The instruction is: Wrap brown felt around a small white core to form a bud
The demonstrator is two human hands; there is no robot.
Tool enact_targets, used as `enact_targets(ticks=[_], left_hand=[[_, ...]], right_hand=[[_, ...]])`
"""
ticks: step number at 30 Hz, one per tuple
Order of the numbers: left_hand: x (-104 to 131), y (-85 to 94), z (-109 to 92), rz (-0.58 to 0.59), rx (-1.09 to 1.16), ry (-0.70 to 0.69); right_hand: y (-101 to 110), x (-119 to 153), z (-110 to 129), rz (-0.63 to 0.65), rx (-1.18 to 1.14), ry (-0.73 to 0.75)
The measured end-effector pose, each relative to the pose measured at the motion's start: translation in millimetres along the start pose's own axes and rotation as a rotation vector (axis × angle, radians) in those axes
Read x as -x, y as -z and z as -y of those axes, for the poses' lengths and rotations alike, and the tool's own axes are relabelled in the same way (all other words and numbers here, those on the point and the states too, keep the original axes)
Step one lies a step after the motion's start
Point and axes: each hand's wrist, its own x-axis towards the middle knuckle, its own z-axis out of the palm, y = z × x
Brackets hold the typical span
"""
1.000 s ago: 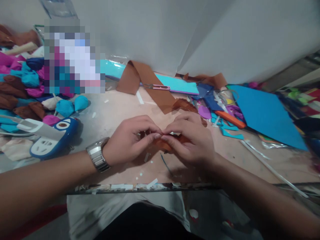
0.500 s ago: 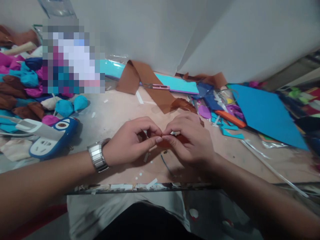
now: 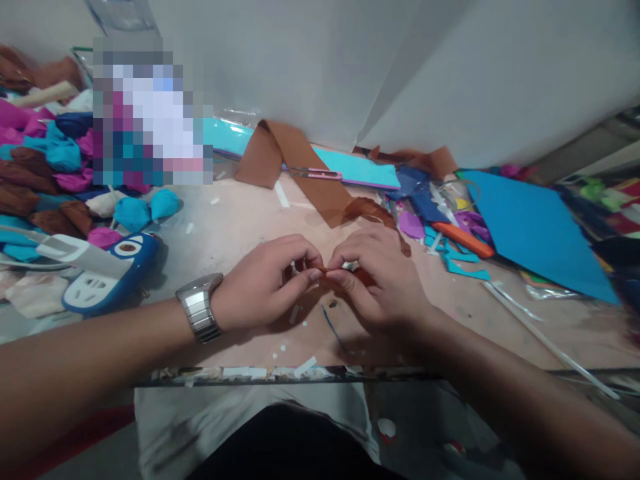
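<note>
Brown, flimsy paper strip [image 3: 366, 275]
Left hand [image 3: 260, 283] and right hand [image 3: 387, 283] pinch it, fingers close together, likely for finer control.

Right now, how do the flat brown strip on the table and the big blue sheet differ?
The brown strip is narrow, while the blue sheet is broad. The strip folds over at its far end; the sheet looks unfolded. Pink snips lie across the strip, not the sheet. Both are plain-coloured.
</note>
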Motion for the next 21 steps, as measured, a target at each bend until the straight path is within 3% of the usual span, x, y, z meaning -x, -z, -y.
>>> enact_targets(ticks=[10, 21], left_hand=[[0.9, -2.1, 3.6, 0.044, -0.04, 0.08], [1.0, 0.1, -2.4, 0.07, -0.07, 0.052]], right_hand=[[1.0, -0.9, -1.8, -0.007, 0.057, 0.001], [0.7, -0.5, -0.3, 0.012, 0.058, -0.017]])
